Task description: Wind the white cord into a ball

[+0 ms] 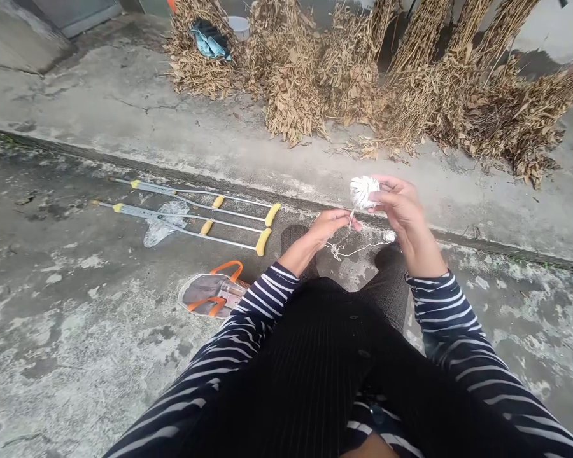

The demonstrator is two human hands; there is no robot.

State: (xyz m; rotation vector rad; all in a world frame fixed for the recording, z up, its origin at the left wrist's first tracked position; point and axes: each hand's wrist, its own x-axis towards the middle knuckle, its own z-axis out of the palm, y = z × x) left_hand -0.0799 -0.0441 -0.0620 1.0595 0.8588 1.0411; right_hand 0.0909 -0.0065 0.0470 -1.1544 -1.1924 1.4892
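My right hand point(401, 207) is closed around a white ball of string point(363, 191), held up in front of me. A thin white strand point(351, 219) runs down from the ball to my left hand point(332, 224), whose fingers pinch it. More loose string point(348, 251) lies tangled on the concrete below, beside a small round shiny object point(389, 236). Both arms wear dark sleeves with white stripes. I sit low, with my legs in dark cloth stretched out ahead.
Two metal crutches point(195, 213) with yellow grips lie on the ground to the left, over a clear plastic bag point(165, 222). An orange-handled bag point(212, 294) lies near my left elbow. Bundles of dry plants point(386, 83) lean along the far wall beyond a concrete step point(172, 168).
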